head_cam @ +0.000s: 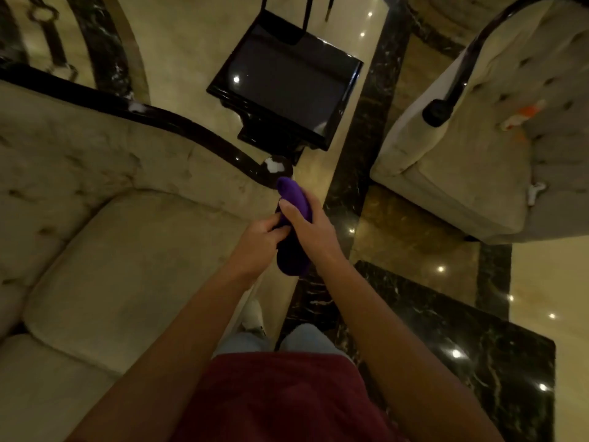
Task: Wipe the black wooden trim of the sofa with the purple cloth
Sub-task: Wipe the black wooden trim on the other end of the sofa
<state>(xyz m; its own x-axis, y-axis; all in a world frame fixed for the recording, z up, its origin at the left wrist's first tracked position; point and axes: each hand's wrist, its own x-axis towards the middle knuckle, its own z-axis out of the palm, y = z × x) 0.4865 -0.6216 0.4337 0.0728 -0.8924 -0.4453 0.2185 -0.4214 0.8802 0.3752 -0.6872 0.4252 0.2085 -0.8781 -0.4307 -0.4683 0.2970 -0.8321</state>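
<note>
Both hands grip purple cloth (pixel 294 199): right hand (pixel 307 226) on top, left hand (pixel 259 239) pinching below; cloth tip seemingly touches black trim (pixel 178 124) scroll end.

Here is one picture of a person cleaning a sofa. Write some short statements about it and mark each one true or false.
1. Both hands hold the purple cloth. True: left hand, right hand.
2. The cloth is spread flat on the seat cushion. False: it is bunched in the hands, near the rounded end of the black trim.
3. The black side table has books on it. False: its top is bare.
4. A second upholstered chair stands to the right. True.
</note>
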